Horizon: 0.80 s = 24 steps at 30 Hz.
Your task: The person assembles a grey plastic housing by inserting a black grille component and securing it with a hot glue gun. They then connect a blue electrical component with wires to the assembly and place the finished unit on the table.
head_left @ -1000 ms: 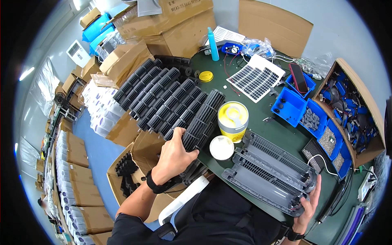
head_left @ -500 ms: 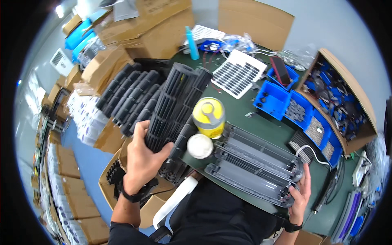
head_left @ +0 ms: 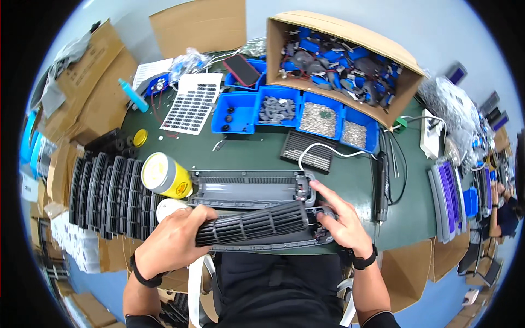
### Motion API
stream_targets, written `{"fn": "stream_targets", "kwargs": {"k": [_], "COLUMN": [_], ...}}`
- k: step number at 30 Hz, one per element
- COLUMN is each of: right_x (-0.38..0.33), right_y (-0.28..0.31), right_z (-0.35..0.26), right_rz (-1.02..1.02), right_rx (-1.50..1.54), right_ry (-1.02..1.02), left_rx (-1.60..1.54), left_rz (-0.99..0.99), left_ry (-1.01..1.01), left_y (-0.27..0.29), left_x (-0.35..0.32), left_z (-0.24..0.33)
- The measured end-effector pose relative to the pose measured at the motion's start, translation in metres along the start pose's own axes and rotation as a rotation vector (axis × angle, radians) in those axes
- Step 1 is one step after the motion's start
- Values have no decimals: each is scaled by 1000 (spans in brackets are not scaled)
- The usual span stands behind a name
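My left hand grips a black slatted cylindrical fan wheel by its left end. The wheel lies slightly tilted over the near grey fan housing, its right end close to the housing's end fitting. My right hand holds the right end of that housing, thumb on the fitting and index finger stretched toward the far grey housing. Left of the housings stand a yellow and grey tub and a round white lid-like piece, partly behind my left hand. Several more fan wheels lie side by side at the left.
Blue bins with small parts line the back, below a cardboard box of blue and black parts. A black vented block with a white cable and a black pen-like tool lie right. A label sheet lies back left.
My left hand has brought a fan wheel from the stack at left, rightward and down over the near housing, turning it nearly level. The view has swung right. My right hand stays at the housing ends.
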State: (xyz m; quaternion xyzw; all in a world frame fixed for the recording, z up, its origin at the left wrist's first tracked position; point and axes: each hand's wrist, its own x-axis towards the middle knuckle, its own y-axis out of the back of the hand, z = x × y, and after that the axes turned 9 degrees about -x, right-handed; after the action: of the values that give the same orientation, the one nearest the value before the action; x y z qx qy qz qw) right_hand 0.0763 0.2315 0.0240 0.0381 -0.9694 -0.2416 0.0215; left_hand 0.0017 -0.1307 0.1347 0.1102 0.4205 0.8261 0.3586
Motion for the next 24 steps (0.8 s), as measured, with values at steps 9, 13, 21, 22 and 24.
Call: {"fn": "stream_targets", "kwargs": {"k": [9,13,21,22,24], "right_x": [3,-1,-57,-64,-68], "right_y": [12,13,47,47,46], "right_z": [-12,-17,-6,2,6], "right_rz": [-69,-17,200,278,354], "right_rx": [-543,-540,-431,-422,-397], "right_ry": [142,79,-160,-170,-172], "left_rx": [38,64,-1,-4,-4], "left_rz": [173,149,90,82,40], "left_ry": [117,86,-47,-80,-73], "left_y": [15,18,-4,-7,-12], "left_x": [-12,-17,20,25,36], "left_z": [16,23,37,40,47]}}
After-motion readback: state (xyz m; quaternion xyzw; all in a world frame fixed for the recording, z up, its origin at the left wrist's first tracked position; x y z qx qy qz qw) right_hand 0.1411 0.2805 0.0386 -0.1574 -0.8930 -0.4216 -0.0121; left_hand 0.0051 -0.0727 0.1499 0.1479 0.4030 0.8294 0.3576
